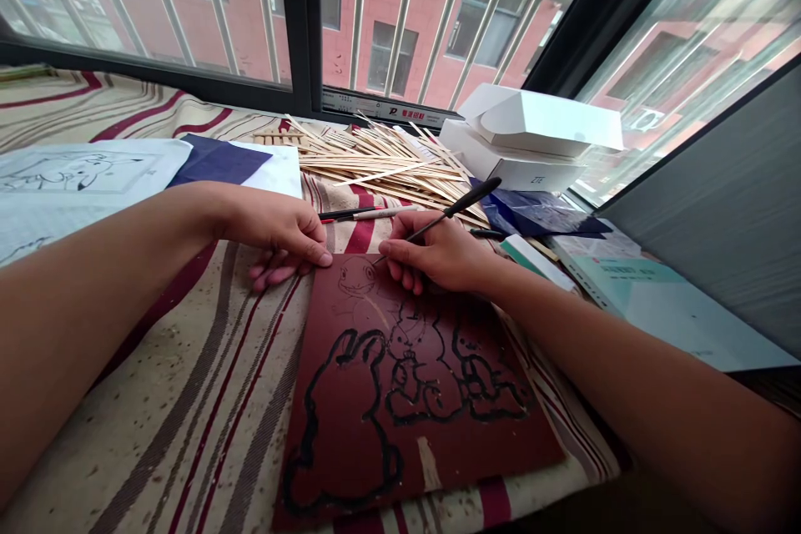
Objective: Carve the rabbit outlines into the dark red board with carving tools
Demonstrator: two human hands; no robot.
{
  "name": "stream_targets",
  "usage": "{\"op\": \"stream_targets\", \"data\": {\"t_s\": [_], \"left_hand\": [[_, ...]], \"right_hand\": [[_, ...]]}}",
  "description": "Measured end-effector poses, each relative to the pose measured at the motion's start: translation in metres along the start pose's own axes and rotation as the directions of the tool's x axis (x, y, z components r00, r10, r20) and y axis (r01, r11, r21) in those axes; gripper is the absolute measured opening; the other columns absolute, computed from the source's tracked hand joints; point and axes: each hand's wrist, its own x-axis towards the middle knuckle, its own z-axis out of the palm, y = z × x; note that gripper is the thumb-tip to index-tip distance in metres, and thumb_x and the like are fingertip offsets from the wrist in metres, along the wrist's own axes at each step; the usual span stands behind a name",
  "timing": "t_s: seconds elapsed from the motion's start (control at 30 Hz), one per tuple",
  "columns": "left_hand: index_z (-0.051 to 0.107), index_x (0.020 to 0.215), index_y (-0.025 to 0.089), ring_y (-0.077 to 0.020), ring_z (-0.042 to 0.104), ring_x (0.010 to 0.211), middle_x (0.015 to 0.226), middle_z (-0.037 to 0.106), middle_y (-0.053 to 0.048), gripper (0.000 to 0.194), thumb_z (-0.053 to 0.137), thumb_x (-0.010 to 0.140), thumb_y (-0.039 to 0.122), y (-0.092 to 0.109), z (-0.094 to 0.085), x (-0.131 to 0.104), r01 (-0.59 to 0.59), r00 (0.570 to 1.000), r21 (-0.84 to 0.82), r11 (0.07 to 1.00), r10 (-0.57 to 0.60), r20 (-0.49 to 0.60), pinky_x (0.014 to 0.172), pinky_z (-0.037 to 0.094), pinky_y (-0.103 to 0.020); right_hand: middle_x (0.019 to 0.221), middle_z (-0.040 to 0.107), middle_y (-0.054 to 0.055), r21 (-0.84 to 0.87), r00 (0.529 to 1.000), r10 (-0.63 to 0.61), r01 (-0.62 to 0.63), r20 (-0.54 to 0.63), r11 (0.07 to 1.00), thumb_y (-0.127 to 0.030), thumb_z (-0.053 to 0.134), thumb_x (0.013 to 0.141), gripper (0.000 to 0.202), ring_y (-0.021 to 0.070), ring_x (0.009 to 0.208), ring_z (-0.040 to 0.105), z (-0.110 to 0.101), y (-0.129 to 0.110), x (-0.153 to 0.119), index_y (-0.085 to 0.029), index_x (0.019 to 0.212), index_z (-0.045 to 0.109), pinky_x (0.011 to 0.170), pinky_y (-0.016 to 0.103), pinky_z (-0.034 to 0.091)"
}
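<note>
1. Right hand (431,254): closes in a pen-like grip on a slender black-handled tool (472,196), thumb and fingertips pinching its thin shaft, the other fingers curling in over the board's top edge.
2. Left hand (288,242): is half curled, its thumb resting on the board's upper-left corner, its fingers bent beside the edge (whether they clasp the board, one cannot tell).
3. Dark red board (347,446): lies on a striped cloth (156,400) and bears thick black outlines of figures below, a thin-lined grinning face above.
4. Wooden sticks (381,158): lie heaped beyond the board, beside a white box (531,133).
</note>
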Motion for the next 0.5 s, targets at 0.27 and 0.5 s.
{"op": "stream_targets", "data": {"t_s": [0.27,0.5], "left_hand": [[0.052,0.067,0.021,-0.0162,0.061,0.041,0.05,0.064,-0.004,0.038,0.062,0.092,0.048,0.0024,0.0015,-0.0012,-0.002,1.0,-0.032,0.999,0.002,-0.003,0.042,0.048,-0.022],[0.051,0.066,0.021,-0.0167,0.062,0.043,0.051,0.065,-0.004,0.04,0.064,0.09,0.051,0.0047,0.0029,-0.0017,0.006,1.0,-0.011,1.0,-0.006,-0.009,0.042,0.047,-0.022]], "right_hand": [[0.058,0.065,-0.005,-0.065,0.998,-0.005,0.002,-0.058,0.998,-0.023,0.065,0.098,0.022,0.0057,0.041,0.057,0.0047,-0.0017,0.001,-0.017,0.079,0.054,0.036,0.013,0.045],[0.058,0.064,-0.006,-0.126,0.995,0.017,-0.029,-0.095,0.992,-0.022,0.065,0.097,0.025,0.0048,0.04,0.054,0.0096,-0.0071,0.0008,-0.018,0.077,0.051,0.034,0.013,0.042]]}}
